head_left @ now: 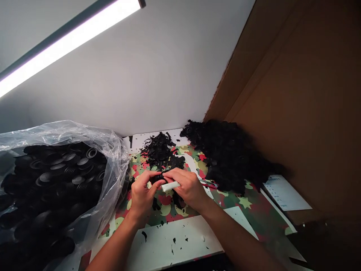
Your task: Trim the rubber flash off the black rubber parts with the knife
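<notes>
My right hand pinches a white-handled tool, its tip against a small black rubber part gripped in my left hand, over the patterned mat mid-table. Black trimmings heap toward the table's far edge; a larger black pile fills the far right corner. A clear bag of black rubber parts occupies the left edge.

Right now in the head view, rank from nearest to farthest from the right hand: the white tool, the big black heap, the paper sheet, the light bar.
1. White tool, in the right hand.
2. Big black heap, behind, right.
3. Paper sheet, far right.
4. Light bar, upper left.
</notes>
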`<act>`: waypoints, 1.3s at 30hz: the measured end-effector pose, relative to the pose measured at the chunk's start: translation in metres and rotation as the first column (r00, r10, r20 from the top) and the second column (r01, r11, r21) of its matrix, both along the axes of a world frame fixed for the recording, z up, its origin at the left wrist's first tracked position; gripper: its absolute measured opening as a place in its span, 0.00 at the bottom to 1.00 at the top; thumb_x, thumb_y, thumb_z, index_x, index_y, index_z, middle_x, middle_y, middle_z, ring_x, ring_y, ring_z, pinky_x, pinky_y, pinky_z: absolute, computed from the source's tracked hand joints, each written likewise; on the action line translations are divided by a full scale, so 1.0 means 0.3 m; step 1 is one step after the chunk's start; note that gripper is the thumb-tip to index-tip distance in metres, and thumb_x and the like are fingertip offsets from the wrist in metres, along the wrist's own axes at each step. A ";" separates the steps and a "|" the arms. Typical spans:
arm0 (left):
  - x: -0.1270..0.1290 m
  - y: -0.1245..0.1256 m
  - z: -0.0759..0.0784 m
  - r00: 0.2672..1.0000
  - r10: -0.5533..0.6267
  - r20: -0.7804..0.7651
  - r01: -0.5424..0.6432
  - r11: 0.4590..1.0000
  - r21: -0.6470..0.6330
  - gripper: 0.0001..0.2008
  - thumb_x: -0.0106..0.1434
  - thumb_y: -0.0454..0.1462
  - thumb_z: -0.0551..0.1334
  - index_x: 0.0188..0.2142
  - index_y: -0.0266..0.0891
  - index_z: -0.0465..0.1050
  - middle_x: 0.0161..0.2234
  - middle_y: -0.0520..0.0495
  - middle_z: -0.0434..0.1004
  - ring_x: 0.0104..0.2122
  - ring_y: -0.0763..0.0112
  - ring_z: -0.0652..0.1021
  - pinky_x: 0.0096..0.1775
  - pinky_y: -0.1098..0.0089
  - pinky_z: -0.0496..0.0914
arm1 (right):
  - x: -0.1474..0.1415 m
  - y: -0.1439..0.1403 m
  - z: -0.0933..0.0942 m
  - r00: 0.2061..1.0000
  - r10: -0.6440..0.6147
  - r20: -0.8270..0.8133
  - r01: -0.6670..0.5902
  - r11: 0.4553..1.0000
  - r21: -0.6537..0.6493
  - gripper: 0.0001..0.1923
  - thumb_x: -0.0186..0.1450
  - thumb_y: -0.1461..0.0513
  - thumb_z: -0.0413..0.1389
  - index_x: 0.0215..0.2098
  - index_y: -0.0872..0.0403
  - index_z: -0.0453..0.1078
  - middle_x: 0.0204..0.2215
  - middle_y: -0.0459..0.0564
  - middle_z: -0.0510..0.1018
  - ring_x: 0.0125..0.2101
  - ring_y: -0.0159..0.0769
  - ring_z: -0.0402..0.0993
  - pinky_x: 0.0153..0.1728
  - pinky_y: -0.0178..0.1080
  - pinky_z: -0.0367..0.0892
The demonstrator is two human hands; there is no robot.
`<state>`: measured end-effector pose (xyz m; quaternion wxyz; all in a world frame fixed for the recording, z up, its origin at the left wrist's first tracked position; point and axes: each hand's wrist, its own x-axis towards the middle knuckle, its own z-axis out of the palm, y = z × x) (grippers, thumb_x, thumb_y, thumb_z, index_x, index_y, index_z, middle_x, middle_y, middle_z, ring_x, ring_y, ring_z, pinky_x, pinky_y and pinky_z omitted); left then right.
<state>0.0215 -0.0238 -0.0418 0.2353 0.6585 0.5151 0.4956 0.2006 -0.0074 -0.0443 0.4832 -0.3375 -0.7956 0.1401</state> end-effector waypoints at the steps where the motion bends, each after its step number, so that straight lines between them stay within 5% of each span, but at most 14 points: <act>1: 0.001 -0.002 0.002 1.000 0.005 -0.009 -0.005 1.000 0.020 0.05 0.59 0.38 0.70 0.36 0.42 0.81 0.30 0.50 0.82 0.27 0.69 0.78 0.32 0.70 0.71 | -0.004 -0.004 -0.001 0.999 -0.018 0.027 0.018 1.000 0.026 0.10 0.72 0.66 0.51 0.39 0.52 0.75 0.30 0.49 0.81 0.29 0.35 0.78 0.31 0.35 0.71; 7: 0.014 -0.013 0.022 0.999 -0.009 0.030 0.003 0.979 0.203 0.02 0.60 0.36 0.69 0.34 0.43 0.82 0.25 0.50 0.80 0.24 0.71 0.77 0.28 0.72 0.70 | -0.045 -0.010 -0.003 0.987 -0.153 -0.053 0.144 0.980 -0.140 0.08 0.70 0.63 0.52 0.34 0.51 0.71 0.27 0.46 0.78 0.27 0.33 0.74 0.30 0.33 0.68; 10: 0.015 -0.025 0.033 0.992 -0.073 0.105 0.043 0.963 0.266 0.03 0.59 0.36 0.71 0.34 0.44 0.83 0.26 0.50 0.81 0.25 0.70 0.78 0.28 0.72 0.70 | -0.020 0.040 -0.019 0.930 -0.352 -0.108 0.306 0.902 -0.304 0.08 0.67 0.61 0.52 0.31 0.51 0.70 0.23 0.44 0.75 0.22 0.33 0.71 0.26 0.34 0.65; 12: 0.012 -0.031 0.038 0.978 -0.100 0.183 0.053 0.969 0.243 0.05 0.58 0.38 0.73 0.35 0.44 0.83 0.28 0.49 0.82 0.28 0.69 0.79 0.31 0.71 0.72 | 0.016 0.083 -0.036 0.914 -0.392 -0.106 0.309 0.840 -0.445 0.08 0.65 0.59 0.53 0.29 0.51 0.70 0.21 0.44 0.74 0.20 0.33 0.68 0.24 0.34 0.62; 15: 0.006 -0.025 0.040 0.943 -0.087 0.320 0.063 0.994 0.084 0.10 0.55 0.42 0.74 0.36 0.42 0.83 0.31 0.47 0.83 0.29 0.68 0.79 0.32 0.71 0.72 | 0.061 0.124 -0.061 0.952 -0.291 -0.100 0.195 0.822 -0.536 0.07 0.60 0.58 0.56 0.27 0.51 0.70 0.20 0.43 0.72 0.19 0.32 0.64 0.22 0.34 0.59; 20: -0.001 0.000 0.025 0.835 0.030 0.550 0.086 0.979 -0.183 0.17 0.49 0.44 0.77 0.36 0.40 0.82 0.32 0.47 0.81 0.30 0.71 0.78 0.32 0.74 0.72 | 0.053 0.110 -0.058 0.953 -0.251 -0.169 0.140 0.860 -0.491 0.13 0.63 0.54 0.55 0.27 0.51 0.74 0.30 0.50 0.77 0.29 0.38 0.72 0.28 0.37 0.66; 27: 0.019 0.004 0.027 0.618 0.161 0.770 0.219 0.905 -0.365 0.22 0.39 0.43 0.81 0.33 0.38 0.80 0.32 0.48 0.81 0.33 0.69 0.80 0.36 0.71 0.76 | 0.026 0.025 0.004 0.803 -0.267 -0.533 -0.028 0.876 -0.481 0.35 0.74 0.43 0.36 0.28 0.51 0.77 0.32 0.51 0.81 0.29 0.36 0.75 0.29 0.39 0.70; 29: 0.026 0.002 0.029 0.595 0.175 0.785 0.229 0.898 -0.375 0.22 0.38 0.44 0.81 0.32 0.38 0.79 0.31 0.48 0.81 0.30 0.70 0.80 0.34 0.71 0.76 | 0.020 0.001 0.018 0.776 -0.216 -0.593 -0.115 0.875 -0.470 0.31 0.74 0.44 0.39 0.35 0.51 0.78 0.30 0.49 0.81 0.25 0.35 0.75 0.26 0.38 0.71; 32: 0.031 0.001 0.028 0.592 0.183 0.785 0.221 0.900 -0.376 0.22 0.39 0.43 0.81 0.31 0.38 0.79 0.29 0.51 0.80 0.26 0.74 0.78 0.29 0.73 0.75 | -0.002 -0.029 0.031 0.803 -0.112 -0.585 -0.167 0.901 -0.401 0.14 0.71 0.51 0.55 0.42 0.49 0.77 0.36 0.49 0.83 0.33 0.37 0.81 0.35 0.40 0.76; 39: 0.031 0.000 0.020 0.590 0.155 0.792 0.213 0.917 -0.338 0.20 0.40 0.41 0.80 0.31 0.38 0.79 0.30 0.50 0.80 0.28 0.73 0.79 0.31 0.74 0.75 | -0.045 -0.063 0.020 0.871 -0.025 -0.491 -0.168 0.924 -0.344 0.04 0.68 0.59 0.58 0.34 0.50 0.71 0.44 0.52 0.83 0.44 0.41 0.81 0.45 0.44 0.75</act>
